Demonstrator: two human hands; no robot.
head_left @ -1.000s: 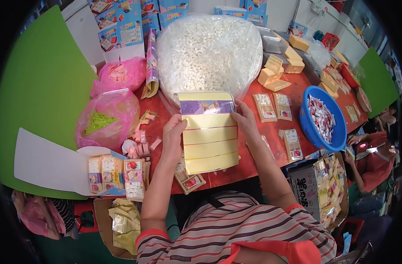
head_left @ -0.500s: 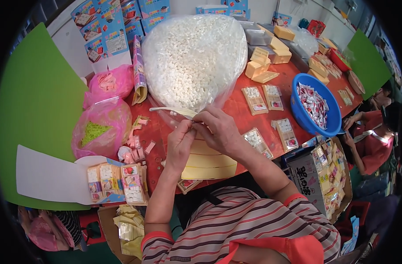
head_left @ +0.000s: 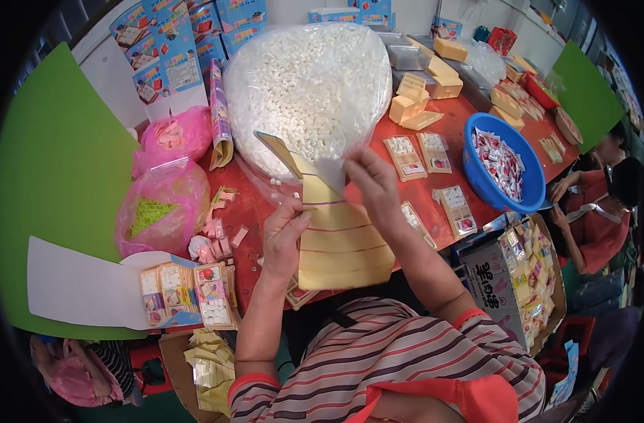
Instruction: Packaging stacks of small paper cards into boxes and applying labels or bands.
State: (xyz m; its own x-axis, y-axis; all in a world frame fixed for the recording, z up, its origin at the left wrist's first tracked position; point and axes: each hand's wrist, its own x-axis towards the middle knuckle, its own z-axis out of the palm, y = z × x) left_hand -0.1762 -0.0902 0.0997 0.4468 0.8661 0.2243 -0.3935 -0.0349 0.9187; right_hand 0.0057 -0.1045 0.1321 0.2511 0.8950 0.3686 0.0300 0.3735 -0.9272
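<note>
A yellow sheet (head_left: 347, 243) with thin dark lines across it lies in front of me, its far end rising as a narrow flap. My left hand (head_left: 285, 229) pinches its left edge between thumb and fingers. At the far end, my right hand (head_left: 373, 185) is curled, its fingertips at a whitish, see-through piece of film (head_left: 330, 173); motion blurs both a little. Just beyond stands a big clear bag (head_left: 308, 92) full of small white cubes. Several of those cubes lie loose beside its mouth.
Pink bags (head_left: 163, 201) and small pink pieces (head_left: 214, 229) sit left on the red table (head_left: 442, 134). An open white box (head_left: 82, 285) of filled trays is near left. Right are filled trays (head_left: 406, 158), a blue basin (head_left: 505, 166) of sachets and a carton (head_left: 488, 285). A co-worker (head_left: 593, 218) sits far right.
My hands were together over the sheet's far end. Now the right hand has moved up and right, apart from the left, with whitish film at its fingertips. The sheet's far flap stands up.
</note>
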